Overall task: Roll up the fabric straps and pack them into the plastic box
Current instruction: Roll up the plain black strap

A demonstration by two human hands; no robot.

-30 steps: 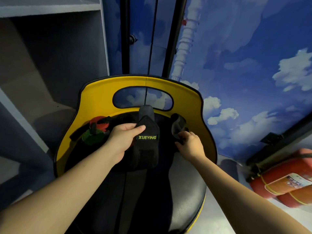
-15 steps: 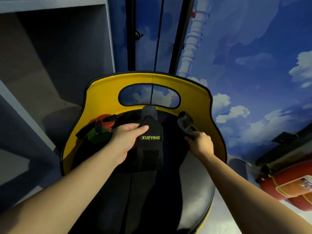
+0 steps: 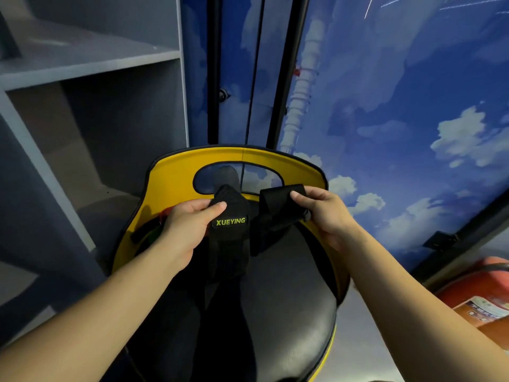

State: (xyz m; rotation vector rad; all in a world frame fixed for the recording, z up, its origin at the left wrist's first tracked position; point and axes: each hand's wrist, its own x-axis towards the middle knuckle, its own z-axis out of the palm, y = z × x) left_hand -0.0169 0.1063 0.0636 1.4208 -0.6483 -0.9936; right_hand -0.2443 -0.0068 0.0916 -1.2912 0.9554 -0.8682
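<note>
Over a black-and-yellow chair (image 3: 176,177) (cloud mural (image 3: 399,119) behind, grey shelving (image 3: 91,64) beside), left hand (image 3: 190,227) pinches the XUEYING strap (image 3: 230,232); right hand (image 3: 322,213) grips another black strap (image 3: 275,205).

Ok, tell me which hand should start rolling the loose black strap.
Right. The right hand already pinches the loose black strap above the seat, while the left hand is busy gripping the XUEYING pad.

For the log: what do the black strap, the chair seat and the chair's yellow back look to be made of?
Black strap: woven fabric, matte; it folds limply where the right hand pinches it.
Chair seat: probably leather or vinyl upholstery; smooth, with a soft sheen and slight creases.
Yellow back: looks like smooth padded upholstery with black piping, though hard plastic cannot be ruled out.
</note>
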